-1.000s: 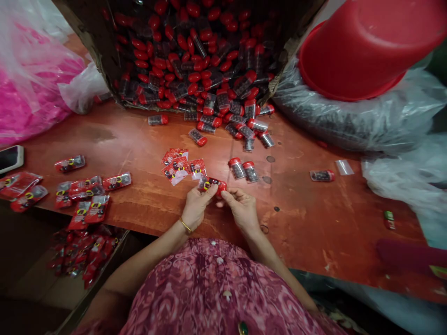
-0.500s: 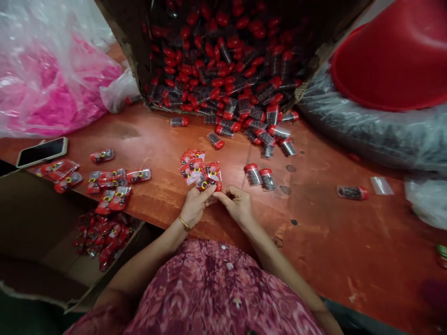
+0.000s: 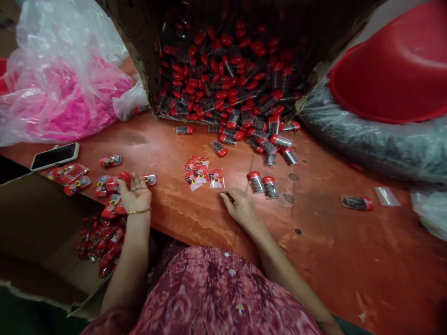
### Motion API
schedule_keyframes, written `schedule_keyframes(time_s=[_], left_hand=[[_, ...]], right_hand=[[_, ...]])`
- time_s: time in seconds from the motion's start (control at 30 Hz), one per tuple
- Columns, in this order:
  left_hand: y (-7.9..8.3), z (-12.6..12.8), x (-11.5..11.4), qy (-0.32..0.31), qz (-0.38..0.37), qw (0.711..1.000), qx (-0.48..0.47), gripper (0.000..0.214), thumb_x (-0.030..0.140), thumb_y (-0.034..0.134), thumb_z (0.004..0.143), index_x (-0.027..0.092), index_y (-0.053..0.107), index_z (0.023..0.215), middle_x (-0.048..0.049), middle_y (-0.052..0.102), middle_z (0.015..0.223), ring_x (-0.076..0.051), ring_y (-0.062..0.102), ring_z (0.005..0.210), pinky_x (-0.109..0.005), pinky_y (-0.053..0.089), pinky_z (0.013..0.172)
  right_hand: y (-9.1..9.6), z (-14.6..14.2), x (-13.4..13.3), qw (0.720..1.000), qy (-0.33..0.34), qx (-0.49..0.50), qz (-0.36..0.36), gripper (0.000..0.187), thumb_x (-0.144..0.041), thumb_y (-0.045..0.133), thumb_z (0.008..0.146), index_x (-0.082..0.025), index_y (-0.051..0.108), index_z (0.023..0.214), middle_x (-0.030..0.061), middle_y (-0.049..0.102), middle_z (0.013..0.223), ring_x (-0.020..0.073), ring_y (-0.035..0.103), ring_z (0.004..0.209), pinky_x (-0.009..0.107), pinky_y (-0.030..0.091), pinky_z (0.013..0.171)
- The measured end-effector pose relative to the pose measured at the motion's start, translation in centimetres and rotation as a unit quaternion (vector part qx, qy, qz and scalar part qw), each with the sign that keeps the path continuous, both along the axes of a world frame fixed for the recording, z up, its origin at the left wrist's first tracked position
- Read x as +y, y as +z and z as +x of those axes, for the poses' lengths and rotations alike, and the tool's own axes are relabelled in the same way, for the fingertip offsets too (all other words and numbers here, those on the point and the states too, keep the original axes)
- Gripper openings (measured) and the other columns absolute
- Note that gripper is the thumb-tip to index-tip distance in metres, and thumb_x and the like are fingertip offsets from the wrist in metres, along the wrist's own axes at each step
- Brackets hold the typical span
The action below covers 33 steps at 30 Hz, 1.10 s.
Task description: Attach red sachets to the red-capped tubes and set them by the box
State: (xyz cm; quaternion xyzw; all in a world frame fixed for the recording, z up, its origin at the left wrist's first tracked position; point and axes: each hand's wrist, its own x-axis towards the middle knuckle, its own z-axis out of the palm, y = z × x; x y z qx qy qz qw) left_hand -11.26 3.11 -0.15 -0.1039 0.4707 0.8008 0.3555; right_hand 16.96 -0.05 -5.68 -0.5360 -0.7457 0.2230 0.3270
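Observation:
My left hand (image 3: 137, 195) is over the left group of wrapped red packets, palm up with fingers apart. Beside its thumb is a shiny red packet (image 3: 124, 177), which seems to rest on the others rather than in a grip. My right hand (image 3: 240, 207) rests over the table, fingers loosely curled and thumb and forefinger slightly apart, with nothing visible between them. Just beyond its fingertips lie several flat red printed sachets (image 3: 196, 176), and one separate sachet (image 3: 217, 178). Two clear bottles with red caps (image 3: 256, 182) lie to the right of them.
A big carton (image 3: 143, 88) spills red-capped bottles (image 3: 240, 118) onto the table. At lower left, an open box (image 3: 38, 223) holds wrapped packets (image 3: 101, 239). A phone (image 3: 55, 157), a bag of pink pieces (image 3: 80, 102), a red basin (image 3: 387, 79) and a lone bottle (image 3: 356, 203) lie around.
My left hand has moved left from the sachets to the wrapped packets, carrying a red packet and opening. My right hand stays near the sachets, apart from the left. The view has shifted slightly.

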Motion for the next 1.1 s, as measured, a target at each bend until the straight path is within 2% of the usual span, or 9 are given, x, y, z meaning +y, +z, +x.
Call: schedule_keyframes(time_s=[0.2, 0.33, 0.47, 0.57, 0.67, 0.73, 0.83, 0.93, 1.1], left_hand=[[0.6, 0.9, -0.3, 0.010, -0.010, 0.998, -0.060, 0.030, 0.021, 0.043, 0.090, 0.018, 0.052, 0.062, 0.0038, 0.060, 0.055, -0.004, 0.061, 0.057, -0.018, 0.049, 0.077], [0.8, 2.0, -1.4, -0.017, -0.014, 0.997, -0.070, 0.025, 0.024, 0.046, 0.089, 0.016, 0.056, 0.067, 0.0017, 0.062, 0.058, -0.007, 0.063, 0.062, -0.021, 0.049, 0.078], [1.0, 4.6, -2.9, -0.158, -0.037, 0.985, -0.051, 0.016, 0.026, 0.052, 0.084, 0.017, 0.061, 0.075, 0.0002, 0.067, 0.066, -0.010, 0.066, 0.068, -0.022, 0.049, 0.075], [1.3, 7.2, -4.0, -0.312, -0.076, 0.946, -0.045, 0.010, 0.026, 0.063, 0.077, 0.016, 0.062, 0.075, -0.0009, 0.069, 0.068, -0.012, 0.066, 0.066, -0.022, 0.049, 0.069], [1.5, 9.4, -4.8, -0.426, -0.084, 0.901, -0.016, 0.020, 0.030, 0.072, 0.068, 0.015, 0.065, 0.077, -0.0023, 0.070, 0.069, -0.012, 0.065, 0.061, -0.022, 0.048, 0.065], [1.5, 10.3, -5.1, -0.466, -0.074, 0.882, 0.003, 0.027, 0.032, 0.076, 0.063, 0.014, 0.066, 0.079, -0.0025, 0.071, 0.069, -0.011, 0.064, 0.060, -0.021, 0.048, 0.064], [1.4, 10.9, -5.2, -0.501, -0.065, 0.863, 0.002, 0.035, 0.033, 0.081, 0.055, 0.013, 0.066, 0.080, -0.0022, 0.070, 0.069, -0.010, 0.063, 0.060, -0.021, 0.048, 0.064], [1.3, 11.2, -5.0, -0.525, -0.068, 0.848, -0.009, 0.038, 0.034, 0.082, 0.051, 0.013, 0.066, 0.078, -0.0006, 0.068, 0.064, -0.009, 0.061, 0.057, -0.021, 0.049, 0.062], [1.1, 11.8, -4.6, -0.562, -0.062, 0.825, 0.009, 0.042, 0.037, 0.083, 0.049, 0.011, 0.066, 0.078, -0.0007, 0.067, 0.064, -0.008, 0.060, 0.055, -0.021, 0.048, 0.062]], right_hand=[[-1.1, 0.4, -0.1, 0.998, 0.019, 0.004, 0.062, 0.023, -0.031, 0.048, 0.086, -0.021, 0.068, 0.084, 0.0063, 0.072, 0.078, 0.0193, 0.065, 0.069, 0.030, 0.049, 0.063], [-1.0, 0.4, -0.2, 0.998, 0.012, 0.017, 0.055, 0.023, -0.033, 0.050, 0.085, -0.019, 0.068, 0.085, 0.0066, 0.072, 0.079, 0.0189, 0.065, 0.068, 0.029, 0.049, 0.061], [0.6, -1.3, -0.2, 0.993, 0.007, 0.115, 0.014, 0.025, -0.033, 0.049, 0.086, -0.016, 0.066, 0.093, 0.0072, 0.070, 0.080, 0.0165, 0.064, 0.068, 0.027, 0.051, 0.062], [2.2, -3.0, 0.5, 0.983, 0.069, 0.172, -0.004, 0.033, -0.035, 0.052, 0.085, -0.016, 0.059, 0.111, 0.0073, 0.068, 0.088, 0.0149, 0.061, 0.068, 0.027, 0.052, 0.062], [3.1, -3.8, 1.4, 0.969, 0.150, 0.196, -0.024, 0.042, -0.035, 0.050, 0.086, -0.021, 0.049, 0.126, 0.0085, 0.064, 0.108, 0.0132, 0.061, 0.070, 0.028, 0.053, 0.065], [3.1, -3.6, 1.8, 0.961, 0.191, 0.200, -0.025, 0.040, -0.034, 0.049, 0.088, -0.023, 0.050, 0.126, 0.0085, 0.062, 0.117, 0.0157, 0.063, 0.087, 0.031, 0.052, 0.078], [2.7, -2.7, 1.6, 0.952, 0.232, 0.197, -0.029, 0.041, -0.034, 0.051, 0.087, -0.024, 0.051, 0.127, 0.0079, 0.058, 0.126, 0.0199, 0.056, 0.113, 0.037, 0.045, 0.096], [2.2, -1.8, 1.1, 0.950, 0.238, 0.197, -0.049, 0.046, -0.033, 0.053, 0.087, -0.024, 0.047, 0.131, 0.0074, 0.059, 0.127, 0.0198, 0.058, 0.112, 0.035, 0.046, 0.095], [1.4, -1.1, 0.6, 0.953, 0.179, 0.236, -0.062, 0.042, -0.035, 0.061, 0.081, -0.025, 0.058, 0.122, 0.0058, 0.065, 0.117, 0.0203, 0.063, 0.104, 0.035, 0.049, 0.093]])
